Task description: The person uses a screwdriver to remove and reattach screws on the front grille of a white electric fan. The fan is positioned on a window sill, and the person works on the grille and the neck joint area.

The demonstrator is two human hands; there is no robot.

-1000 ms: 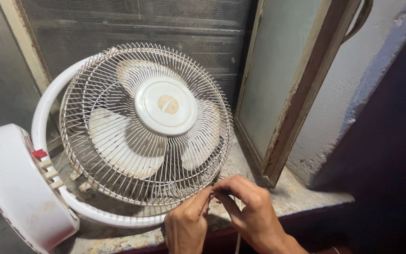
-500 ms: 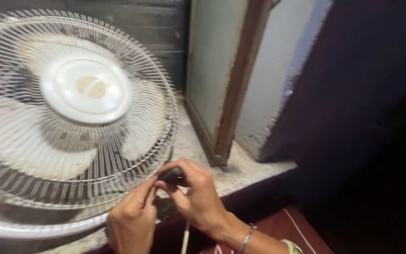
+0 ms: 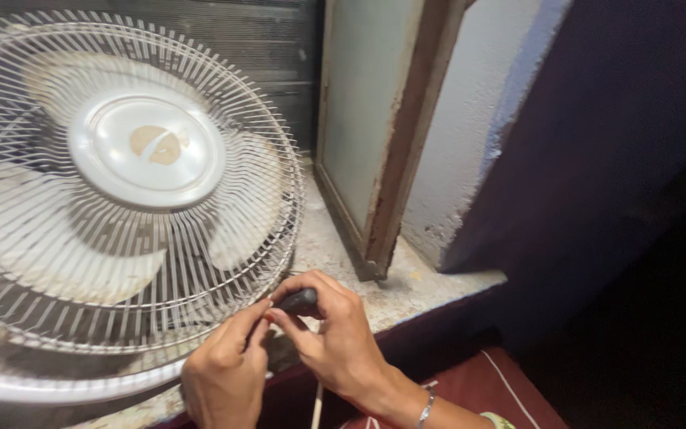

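The right hand pinches a small dark screwdriver handle, likely light, stiff and easy to slip, while the left hand steadies its tip against the springy wire fan guard just beyond, on the stone sill.

1 head view, looking down, close over fan, hands.

A rough, speckled stone window ledge runs across the lower middle. At twelve o'clock stands an open window shutter with a rusty brown frame and pale frosted pane. Behind it, at eleven o'clock, grey horizontal slats fill the opening. A whitewashed plaster wall rises at one o'clock, meeting a dark purple wall at three o'clock. Light is dim.
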